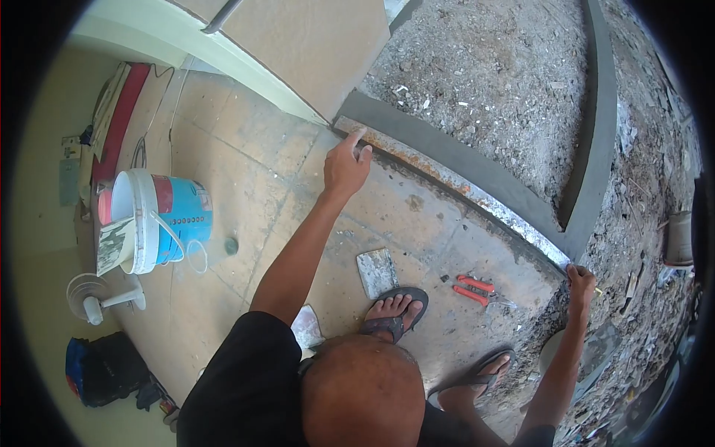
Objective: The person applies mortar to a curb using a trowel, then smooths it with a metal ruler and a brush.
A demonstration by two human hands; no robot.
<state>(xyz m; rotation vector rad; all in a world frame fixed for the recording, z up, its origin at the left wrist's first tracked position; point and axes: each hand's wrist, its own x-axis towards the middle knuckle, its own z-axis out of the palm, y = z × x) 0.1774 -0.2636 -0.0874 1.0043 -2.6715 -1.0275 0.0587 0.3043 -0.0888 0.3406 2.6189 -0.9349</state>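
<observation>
A fan (115, 299) stands near a blue bucket (182, 216).

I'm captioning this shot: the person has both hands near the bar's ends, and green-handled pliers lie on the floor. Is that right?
Not quite: the pliers have red handles, not green, as the head view shows. The rest is right: the left hand and right hand are near the ends of the bar, and the pliers lie on the floor.

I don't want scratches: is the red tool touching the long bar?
Apart: the head view shows floor between the red tool and the long bar.
</observation>
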